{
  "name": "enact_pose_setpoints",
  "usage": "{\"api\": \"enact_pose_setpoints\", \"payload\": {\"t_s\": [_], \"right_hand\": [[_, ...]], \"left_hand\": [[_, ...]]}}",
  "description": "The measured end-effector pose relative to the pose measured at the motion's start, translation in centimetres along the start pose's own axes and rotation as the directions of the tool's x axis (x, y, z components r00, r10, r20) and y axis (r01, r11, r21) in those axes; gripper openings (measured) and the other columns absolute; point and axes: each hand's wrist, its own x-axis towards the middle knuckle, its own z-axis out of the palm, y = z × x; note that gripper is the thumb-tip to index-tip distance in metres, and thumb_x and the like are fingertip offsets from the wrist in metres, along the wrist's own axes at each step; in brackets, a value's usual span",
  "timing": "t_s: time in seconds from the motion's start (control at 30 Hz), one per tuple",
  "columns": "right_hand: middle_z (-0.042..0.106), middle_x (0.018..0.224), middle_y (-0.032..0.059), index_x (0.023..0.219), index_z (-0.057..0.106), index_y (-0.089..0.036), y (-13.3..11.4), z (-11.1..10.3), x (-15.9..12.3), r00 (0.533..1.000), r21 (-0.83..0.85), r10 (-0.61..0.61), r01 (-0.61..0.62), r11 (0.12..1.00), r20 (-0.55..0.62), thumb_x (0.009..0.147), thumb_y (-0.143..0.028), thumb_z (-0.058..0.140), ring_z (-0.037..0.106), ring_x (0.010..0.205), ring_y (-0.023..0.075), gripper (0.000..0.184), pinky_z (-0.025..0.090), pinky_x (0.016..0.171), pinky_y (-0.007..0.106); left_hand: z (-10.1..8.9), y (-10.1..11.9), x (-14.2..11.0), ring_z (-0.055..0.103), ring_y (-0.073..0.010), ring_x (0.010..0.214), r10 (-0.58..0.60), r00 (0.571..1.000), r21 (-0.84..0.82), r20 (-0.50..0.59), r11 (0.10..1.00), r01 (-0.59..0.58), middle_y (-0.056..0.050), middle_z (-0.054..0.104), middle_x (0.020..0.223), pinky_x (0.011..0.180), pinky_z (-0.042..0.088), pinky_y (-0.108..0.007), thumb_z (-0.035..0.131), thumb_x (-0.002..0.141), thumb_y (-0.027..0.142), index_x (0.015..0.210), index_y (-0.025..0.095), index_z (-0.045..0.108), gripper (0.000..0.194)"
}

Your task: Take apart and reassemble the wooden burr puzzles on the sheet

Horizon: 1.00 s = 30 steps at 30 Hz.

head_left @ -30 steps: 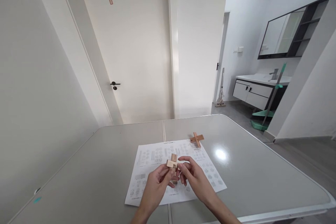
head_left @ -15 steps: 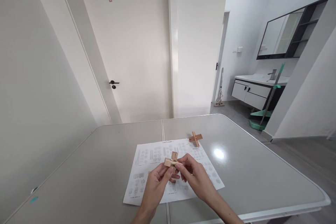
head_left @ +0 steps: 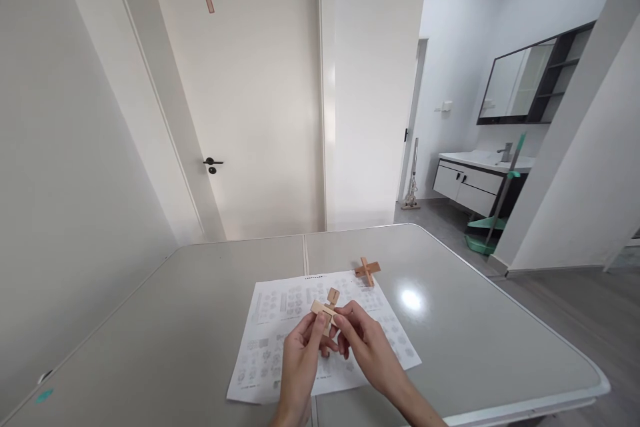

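Both my hands hold one small pale wooden cross-shaped puzzle [head_left: 325, 307] above a printed instruction sheet [head_left: 280, 327]. My left hand [head_left: 300, 360] pinches its left side, fingers closed. From the right, my right hand [head_left: 363, 343] grips it with thumb and fingertips, also closed. A second, darker wooden cross puzzle [head_left: 367, 270] lies on the grey table [head_left: 175, 320] at the sheet's far right corner, untouched.
The table's front and right edges [head_left: 575, 400] are close by. A white door [head_left: 250, 113] with a dark handle stands behind the table. To the right an open room shows a sink cabinet [head_left: 475, 180], a mirror and a green dustpan set [head_left: 483, 233].
My view has shifted slightly, so the table objects sit a little further left. Both hands have turned the wooden puzzle a little while keeping hold of it.
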Motion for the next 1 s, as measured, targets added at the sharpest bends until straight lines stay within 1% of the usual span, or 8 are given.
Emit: {"api": "enact_pose_setpoints", "payload": {"t_s": [0.13, 0.23, 0.33, 0.43, 0.57, 0.73, 0.8, 1.0], "right_hand": [[0.065, 0.072, 0.0011, 0.091, 0.057, -0.023, 0.7, 0.4, 0.1, 0.999, -0.056, -0.009, 0.007, 0.998, -0.045, 0.1, -0.061, 0.047, 0.054, 0.057, 0.0158, 0.04, 0.043, 0.057, 0.028], [0.062, 0.067, -0.001, 0.091, 0.056, -0.023, 1.2, 0.6, 0.2, 0.998, -0.029, 0.003, -0.004, 1.0, -0.057, 0.099, -0.061, 0.05, 0.053, 0.056, 0.0158, 0.039, 0.043, 0.056, 0.027], [0.061, 0.066, -0.0015, 0.09, 0.054, -0.024, 1.4, 0.8, 0.2, 0.997, 0.002, -0.004, 0.004, 1.0, -0.073, 0.099, -0.061, 0.051, 0.053, 0.056, 0.016, 0.039, 0.043, 0.056, 0.027], [0.062, 0.069, -0.0007, 0.087, 0.053, -0.024, 1.2, 1.0, 0.1, 0.994, -0.012, -0.021, 0.02, 1.0, -0.104, 0.099, -0.061, 0.051, 0.054, 0.057, 0.016, 0.039, 0.044, 0.057, 0.027], [0.062, 0.069, 0.0001, 0.084, 0.052, -0.024, 0.6, 1.3, 0.1, 0.989, -0.033, -0.034, 0.03, 0.999, -0.143, 0.099, -0.062, 0.05, 0.055, 0.058, 0.0169, 0.04, 0.045, 0.057, 0.028], [0.062, 0.067, -0.0004, 0.084, 0.051, -0.025, 0.6, 1.8, 0.1, 0.984, -0.025, -0.054, 0.051, 0.998, -0.171, 0.101, -0.06, 0.046, 0.055, 0.058, 0.0172, 0.039, 0.046, 0.06, 0.029], [0.062, 0.067, -0.0007, 0.085, 0.052, -0.025, 0.9, 2.0, 0.0, 0.981, -0.054, -0.055, 0.046, 0.997, -0.185, 0.102, -0.059, 0.046, 0.055, 0.058, 0.0171, 0.039, 0.045, 0.06, 0.029], [0.061, 0.069, -0.0008, 0.085, 0.051, -0.025, 2.5, 2.3, -0.1, 0.98, -0.175, -0.088, 0.056, 0.983, -0.181, 0.103, -0.056, 0.043, 0.054, 0.059, 0.0162, 0.037, 0.043, 0.059, 0.027]], "left_hand": [[-0.2, 0.2, 0.4, 0.064, -0.0159, 0.062, 0.009, 1.0, 0.023, -0.001, 1.0, -0.009, -0.004, 0.072, 0.073, 0.058, 0.046, -0.024, 0.075, 0.081, 0.057, 0.099, 0.016, 0.078, 0.046], [-0.5, 0.0, 0.8, 0.065, -0.0164, 0.065, -0.021, 1.0, 0.031, 0.003, 0.999, 0.021, -0.005, 0.073, 0.076, 0.06, 0.048, -0.024, 0.076, 0.081, 0.055, 0.102, 0.015, 0.078, 0.046], [-0.3, -0.1, 1.0, 0.062, -0.0157, 0.062, -0.032, 0.999, 0.006, -0.011, 0.999, 0.032, -0.005, 0.071, 0.073, 0.059, 0.049, -0.024, 0.077, 0.08, 0.054, 0.105, 0.013, 0.078, 0.048], [0.3, 0.1, 1.0, 0.057, -0.0142, 0.056, -0.021, 0.999, -0.026, -0.026, 0.999, 0.02, -0.003, 0.067, 0.068, 0.054, 0.049, -0.024, 0.079, 0.078, 0.054, 0.103, 0.013, 0.078, 0.048], [0.9, 0.2, 1.2, 0.053, -0.012, 0.054, 0.0, 1.0, -0.067, 0.004, 0.998, 0.0, 0.001, 0.062, 0.066, 0.051, 0.048, -0.022, 0.079, 0.079, 0.053, 0.1, 0.016, 0.078, 0.042], [0.8, -0.3, 1.7, 0.049, -0.011, 0.052, -0.001, 1.0, -0.098, 0.019, 0.995, 0.003, 0.001, 0.058, 0.062, 0.05, 0.047, -0.021, 0.08, 0.078, 0.053, 0.095, 0.015, 0.079, 0.042], [0.6, -0.5, 1.7, 0.051, -0.0114, 0.052, -0.014, 1.0, -0.104, 0.025, 0.994, 0.017, 0.0, 0.061, 0.063, 0.051, 0.048, -0.022, 0.08, 0.076, 0.055, 0.096, 0.015, 0.079, 0.044], [0.1, -0.4, 1.3, 0.054, -0.0105, 0.054, -0.028, 0.999, -0.095, 0.024, 0.995, 0.03, -0.004, 0.072, 0.077, 0.054, 0.049, -0.022, 0.081, 0.074, 0.058, 0.098, 0.016, 0.08, 0.048]]}}
